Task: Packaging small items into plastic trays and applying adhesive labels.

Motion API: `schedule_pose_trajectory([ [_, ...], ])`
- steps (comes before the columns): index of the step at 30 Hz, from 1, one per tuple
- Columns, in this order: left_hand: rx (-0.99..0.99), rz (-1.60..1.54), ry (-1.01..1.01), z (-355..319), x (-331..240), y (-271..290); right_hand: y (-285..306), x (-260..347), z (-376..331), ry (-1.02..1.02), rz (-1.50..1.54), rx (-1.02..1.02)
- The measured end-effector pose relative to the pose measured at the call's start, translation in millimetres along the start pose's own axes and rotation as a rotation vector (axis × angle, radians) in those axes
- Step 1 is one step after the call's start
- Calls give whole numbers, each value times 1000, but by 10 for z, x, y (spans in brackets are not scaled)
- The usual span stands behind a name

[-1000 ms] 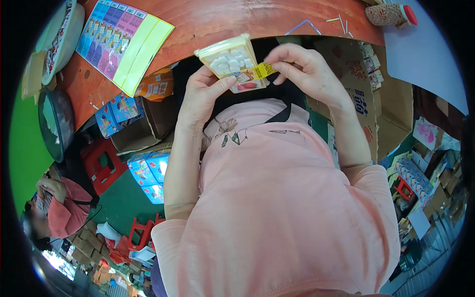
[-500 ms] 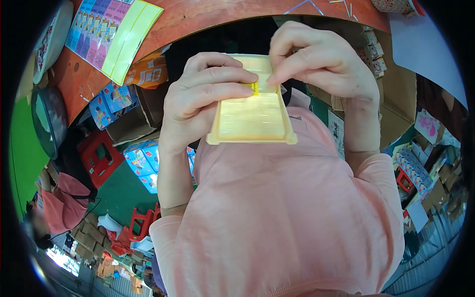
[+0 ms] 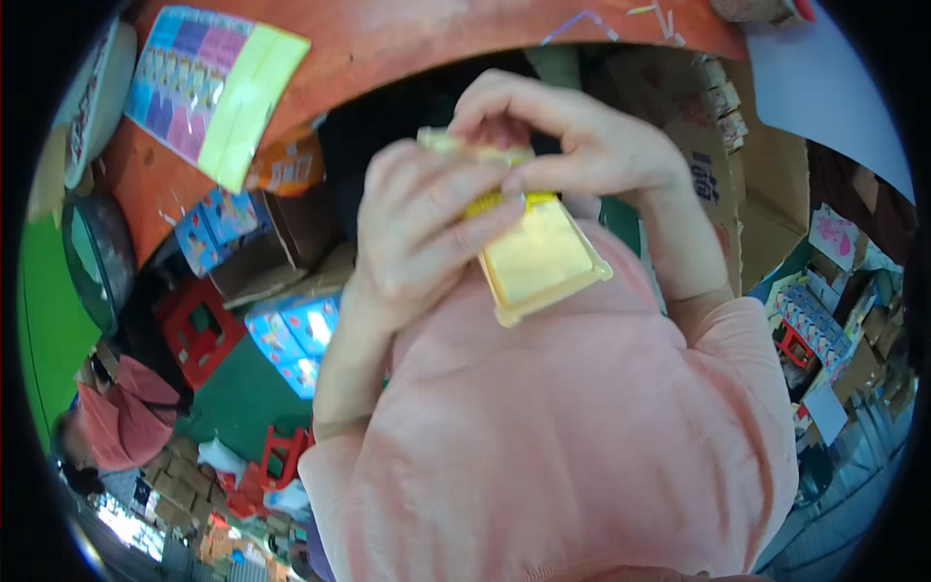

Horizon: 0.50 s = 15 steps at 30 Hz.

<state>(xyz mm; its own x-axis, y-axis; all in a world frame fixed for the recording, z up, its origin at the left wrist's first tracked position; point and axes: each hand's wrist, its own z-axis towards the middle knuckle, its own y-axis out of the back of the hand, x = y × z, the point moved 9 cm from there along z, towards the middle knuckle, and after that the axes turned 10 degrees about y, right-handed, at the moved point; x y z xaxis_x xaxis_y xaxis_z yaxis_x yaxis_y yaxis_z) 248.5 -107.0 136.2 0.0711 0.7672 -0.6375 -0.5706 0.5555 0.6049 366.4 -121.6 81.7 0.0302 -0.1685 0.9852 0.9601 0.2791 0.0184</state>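
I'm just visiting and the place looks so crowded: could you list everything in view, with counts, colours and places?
case: one, pale yellow, at both hands
strip: one, bright yellow, across the case
table: one, reddish-orange, top
printed sheet: one, multicoloured, table's left
sticks: several, pale, table's right
tub: one, white, upper left
basin: one, dark, below the tub
package: one, orange, by table edge, left
printed boxes: several, blue, left
cartons: at least two, brown, both sides
stools: at least two, red, left
co-worker: one, reddish top, far left
shirt: one, pink, centre
left hand: one, bare, gripping case
right hand: one, bare, at case's far end
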Motion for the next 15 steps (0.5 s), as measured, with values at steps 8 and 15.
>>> schedule_pose_trajectory([
  [8, -140, -221, 374, 73, 436, -150, 308, -387, -57, -44, 314, -461],
  [15, -554, -788, 901, 220, 1338, -409, 414, -77, 7, 94, -847, -567],
])
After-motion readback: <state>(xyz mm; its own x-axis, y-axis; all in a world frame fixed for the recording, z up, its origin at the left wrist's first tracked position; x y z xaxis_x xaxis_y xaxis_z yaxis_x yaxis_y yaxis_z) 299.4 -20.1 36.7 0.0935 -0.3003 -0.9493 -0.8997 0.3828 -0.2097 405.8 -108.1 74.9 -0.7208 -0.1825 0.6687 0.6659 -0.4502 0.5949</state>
